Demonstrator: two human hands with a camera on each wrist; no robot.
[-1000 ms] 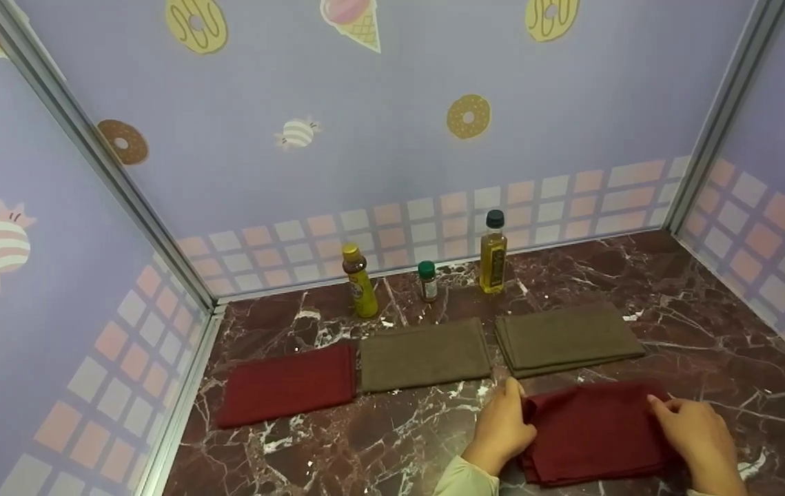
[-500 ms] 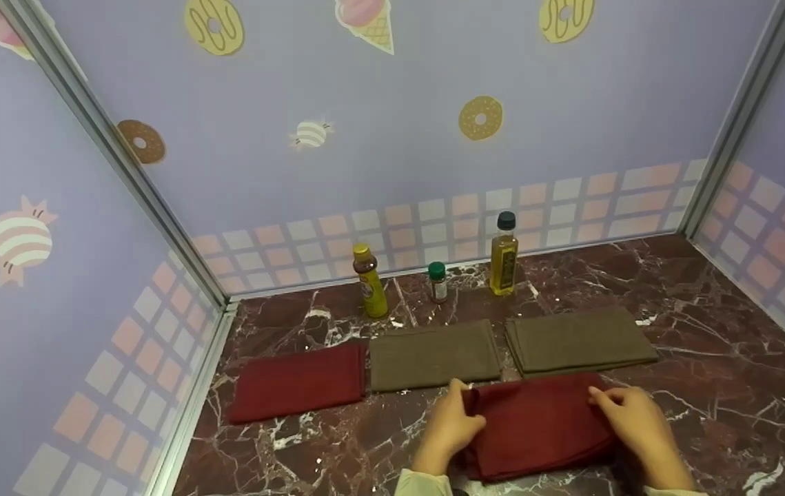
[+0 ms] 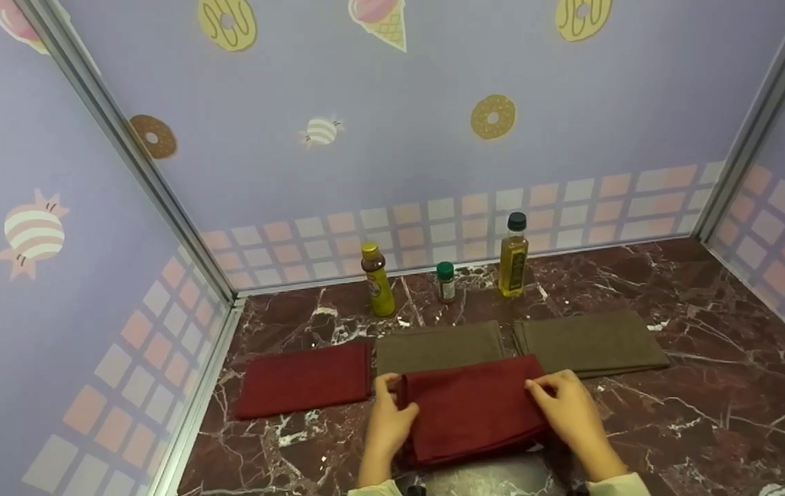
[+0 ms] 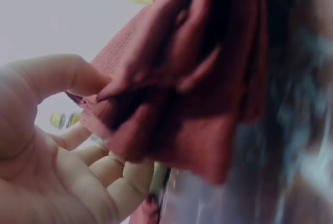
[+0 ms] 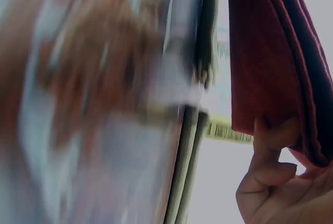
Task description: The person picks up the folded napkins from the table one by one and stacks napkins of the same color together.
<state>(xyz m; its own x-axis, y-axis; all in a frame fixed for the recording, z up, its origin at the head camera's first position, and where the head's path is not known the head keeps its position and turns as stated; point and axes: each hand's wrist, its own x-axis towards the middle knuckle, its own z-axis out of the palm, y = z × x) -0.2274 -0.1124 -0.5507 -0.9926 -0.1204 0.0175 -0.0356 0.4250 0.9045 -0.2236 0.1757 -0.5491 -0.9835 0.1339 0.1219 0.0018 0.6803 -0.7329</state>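
Note:
A folded dark red cloth napkin [image 3: 475, 410] is raised off the marbled tabletop, held between both hands. My left hand [image 3: 390, 424] pinches its left edge between thumb and fingers; in the left wrist view that end of the napkin [image 4: 177, 94] bunches into creases. On the opposite side my right hand [image 3: 575, 417] pinches the right edge, where the right wrist view shows several stacked layers of the napkin [image 5: 265, 68]. The raised napkin overlaps the front of a folded olive napkin [image 3: 440, 344] in the head view.
Left of the hands lies another folded red napkin [image 3: 304, 381], and at right a second olive napkin [image 3: 592, 343]. Along the back wall stand a yellow-capped bottle [image 3: 380, 286], a small green-capped jar [image 3: 446, 282] and an oil bottle [image 3: 514, 258]. Patterned walls enclose the marbled tabletop [image 3: 709, 386].
Both hands have carried the red napkin leftward, from in front of the right olive napkin to in front of the middle one, and it now sits higher. The head view has shifted slightly.

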